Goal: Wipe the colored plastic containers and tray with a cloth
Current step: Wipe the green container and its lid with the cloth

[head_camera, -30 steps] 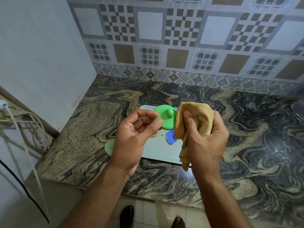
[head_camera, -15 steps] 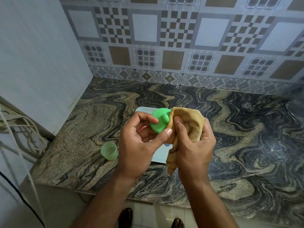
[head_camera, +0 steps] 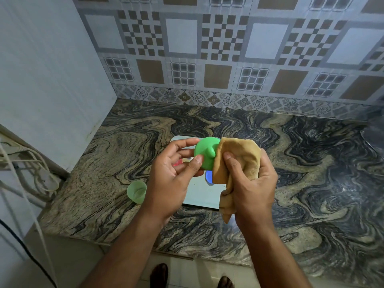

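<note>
The marbled stone bench (head_camera: pixel 291 163) fills the middle of the view, with patterned wall tiles (head_camera: pixel 207 48) behind it at 12 o'clock and a plain wall (head_camera: pixel 41 69) at 9 o'clock. On the bench lies a pale tray (head_camera: pixel 199 196), mostly covered by the two hands held above it; only its far corner and near strip show. The left hand (head_camera: pixel 172 177) grips a green lid (head_camera: pixel 204 155) with a small knob, thumb on its near face and fingertips curled over its far edge. The right hand (head_camera: pixel 253 183) is closed around a tan cloth (head_camera: pixel 236 161), thumb pressed into the folds, the cloth touching the lid's edge at its 3 o'clock side; a tail of cloth hangs below the palm. Under the hands, a blue piece (head_camera: pixel 208 176) and a sliver of red (head_camera: pixel 178 163) peek out on the tray, too hidden to name their shapes. A pale green cup (head_camera: pixel 136 191) stands upright on the bench just beside the tray, at 9 o'clock of it. Cables (head_camera: pixel 25 163) hang at the 9 o'clock edge of the view, partly cut off. Two feet show at 6 o'clock, cropped.

Compared with half a second ago, the hands sit much the same, with the lid turned slightly so its knob points more toward the cloth; a full second ago the hands were apart and the cloth was off the lid.
</note>
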